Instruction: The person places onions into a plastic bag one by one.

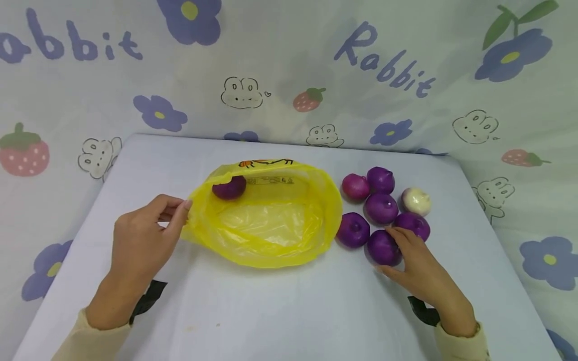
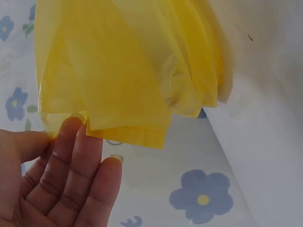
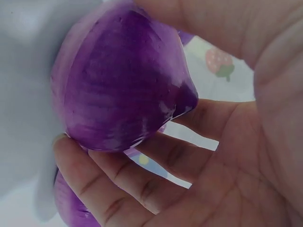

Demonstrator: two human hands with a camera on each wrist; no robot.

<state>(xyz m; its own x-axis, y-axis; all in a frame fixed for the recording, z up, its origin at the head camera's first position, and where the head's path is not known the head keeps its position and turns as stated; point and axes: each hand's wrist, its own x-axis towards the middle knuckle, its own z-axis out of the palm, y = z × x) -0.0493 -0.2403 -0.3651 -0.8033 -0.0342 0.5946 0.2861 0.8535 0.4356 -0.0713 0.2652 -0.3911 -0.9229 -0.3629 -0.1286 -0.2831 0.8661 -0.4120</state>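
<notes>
A yellow plastic bag point(image 1: 266, 258) lies on its side on the table, its wide mouth facing the front. Inside, near the upper left, sits one purple onion point(image 1: 229, 188). My left hand point(image 1: 144, 243) pinches the left edge of the bag's mouth between thumb and fingers; the left wrist view shows the bag's folds point(image 2: 118, 85) above the fingertips. To the right of the bag, my right hand point(image 1: 420, 268) grips the nearest purple onion point(image 1: 383, 248), thumb on one side and fingers round the other. In the right wrist view this onion point(image 3: 123, 85) shows its pointed tip toward the palm.
Around the held onion lie several others: a purple one point(image 1: 353, 230) beside the bag, another point(image 1: 381, 208) behind, a redder one point(image 1: 355, 187) farther back and a white one point(image 1: 416, 201) at the right. A patterned cloth point(image 1: 280, 65) hangs behind the white table point(image 1: 271, 316).
</notes>
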